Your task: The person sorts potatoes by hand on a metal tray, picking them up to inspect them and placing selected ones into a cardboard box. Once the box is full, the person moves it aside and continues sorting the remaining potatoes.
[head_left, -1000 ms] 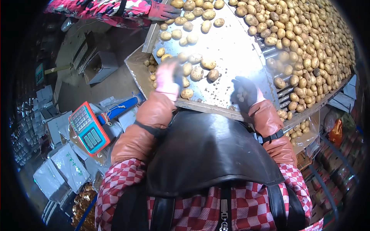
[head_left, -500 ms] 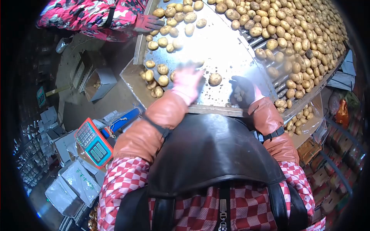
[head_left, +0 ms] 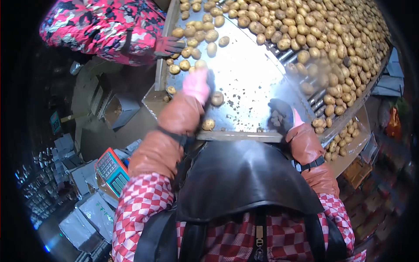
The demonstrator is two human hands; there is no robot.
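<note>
close by, a person wears a red and white checked jacket (head_left: 144, 198) and a shiny black apron (head_left: 244, 183). brown sleeve covers (head_left: 150, 150) go over both lower arms. off to the left is a scale (head_left: 112, 170) with lots of buttons. to the right, a cardboard box (head_left: 363, 121) has potatoes in it.

just past the apron is a metal table (head_left: 248, 94) with dark dirt bits on it. one potato (head_left: 208, 124) sits near its close edge. the right hand (head_left: 283, 114), in a dark glove, is at the right side of the table. its fingers look bent, but you can't tell if they pinch anything.

a bit farther on is another potato (head_left: 217, 98), just beside the left hand (head_left: 200, 85). that hand, in a pink and dark glove, reaches to some loose potatoes (head_left: 184, 65). its fingers are blurry, so you can't tell if they are spread or pressed together.

past that, another person's gloved hand (head_left: 169, 45) is by more potatoes. far to the right, a big potato pile (head_left: 340, 39) rests by metal rollers (head_left: 286, 56).
</note>
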